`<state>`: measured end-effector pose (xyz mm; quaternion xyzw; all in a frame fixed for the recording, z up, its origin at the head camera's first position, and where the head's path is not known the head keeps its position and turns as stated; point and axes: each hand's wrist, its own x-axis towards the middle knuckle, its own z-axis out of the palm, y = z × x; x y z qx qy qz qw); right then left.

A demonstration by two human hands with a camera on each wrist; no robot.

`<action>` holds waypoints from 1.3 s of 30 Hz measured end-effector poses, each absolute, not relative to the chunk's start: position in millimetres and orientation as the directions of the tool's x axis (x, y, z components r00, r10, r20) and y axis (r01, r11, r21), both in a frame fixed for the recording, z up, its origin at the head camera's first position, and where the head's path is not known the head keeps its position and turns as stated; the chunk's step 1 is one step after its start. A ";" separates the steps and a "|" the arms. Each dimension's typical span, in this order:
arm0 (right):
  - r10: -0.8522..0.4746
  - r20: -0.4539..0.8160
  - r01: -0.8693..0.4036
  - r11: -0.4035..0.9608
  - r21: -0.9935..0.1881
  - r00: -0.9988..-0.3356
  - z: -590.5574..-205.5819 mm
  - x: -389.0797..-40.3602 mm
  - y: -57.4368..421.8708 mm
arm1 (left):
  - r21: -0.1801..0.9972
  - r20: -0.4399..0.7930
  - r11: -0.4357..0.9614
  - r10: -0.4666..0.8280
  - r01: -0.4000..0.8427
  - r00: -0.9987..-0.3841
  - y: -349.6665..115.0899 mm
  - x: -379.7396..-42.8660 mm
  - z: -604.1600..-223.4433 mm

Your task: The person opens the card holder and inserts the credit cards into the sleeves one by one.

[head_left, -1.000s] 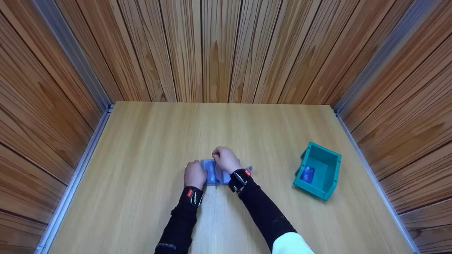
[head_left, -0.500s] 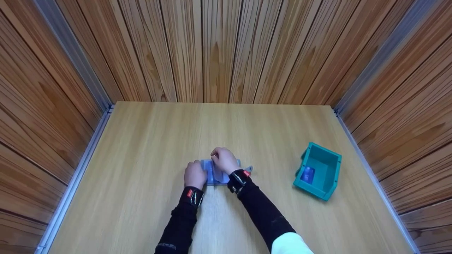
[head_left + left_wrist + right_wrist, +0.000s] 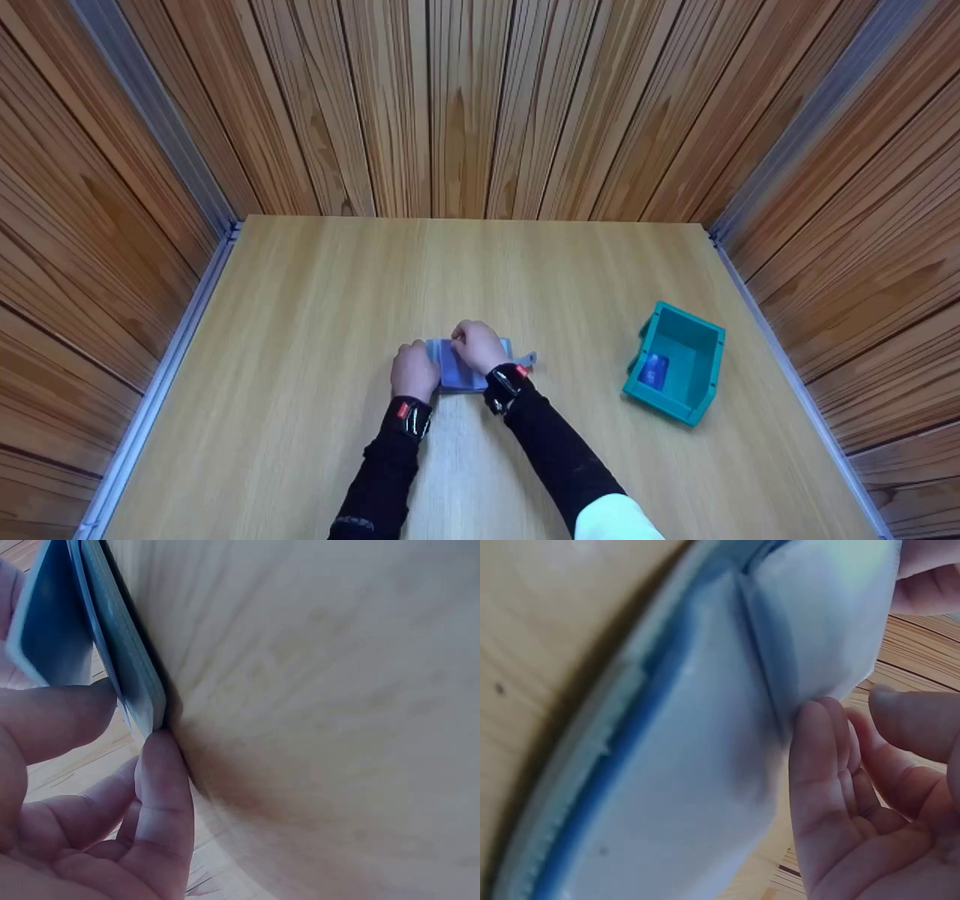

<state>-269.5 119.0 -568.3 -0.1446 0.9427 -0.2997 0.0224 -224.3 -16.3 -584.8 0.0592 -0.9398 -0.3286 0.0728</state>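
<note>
A small blue notebook [image 3: 457, 365] lies on the table in front of me, a strap with a light tab sticking out at its right side. Its page edges show in the left wrist view, beneath a raised blue leaf [image 3: 54, 622]. My left hand [image 3: 415, 370] pinches the notebook's left edge, thumb above and a finger below. The right hand [image 3: 481, 346] is at the top of the raised leaf. In the right wrist view, its curled fingers [image 3: 814, 765] touch this leaf, and the thumb and forefinger appear to pinch its corner. Most of the strap is hidden behind the right wrist.
To the right stands a teal bin [image 3: 694, 375] with a dark blue, roughly cylindrical item [image 3: 653, 372] inside. Wood-panelled walls [image 3: 480, 112] with metal edging enclose the light wooden table [image 3: 337, 285] at the back and both sides.
The raised leaf has tipped left and lies broader over the notebook. My right hand has lowered slightly towards me. The left hand keeps its place.
</note>
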 end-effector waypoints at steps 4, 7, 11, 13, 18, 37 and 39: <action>-0.282 0.038 -0.253 0.782 -0.569 -0.959 -571.4 -269.2 119.0 | 0.625 0.096 0.778 -0.157 -0.064 -0.983 -16.5 -224.1 -584.6; -0.287 0.048 -0.263 0.781 -0.567 -0.957 -572.7 -269.1 119.0 | 0.623 0.108 0.781 -0.154 -0.054 -0.982 -16.3 -223.5 -584.8; -0.290 0.060 -0.273 0.782 -0.561 -0.955 -574.0 -268.9 119.1 | 0.628 0.124 0.777 -0.153 -0.042 -0.980 -16.1 -222.7 -585.3; -0.289 0.063 -0.273 0.781 -0.562 -0.955 -574.6 -268.7 119.0 | 0.631 0.131 0.775 -0.153 -0.037 -0.980 -16.1 -222.5 -585.4; -0.270 0.043 -0.246 0.786 -0.567 -0.962 -576.5 -268.6 118.6 | 0.637 0.129 0.770 -0.147 -0.032 -0.981 -16.0 -221.3 -584.1; -0.248 0.041 -0.226 0.787 -0.574 -0.968 -579.5 -266.7 117.5 | 0.647 0.113 0.761 -0.160 -0.050 -0.981 -15.4 -224.9 -577.8; -0.244 0.030 -0.216 0.782 -0.585 -0.969 -578.8 -266.7 117.3 | 0.655 0.120 0.755 -0.166 -0.048 -0.979 -15.0 -224.9 -576.3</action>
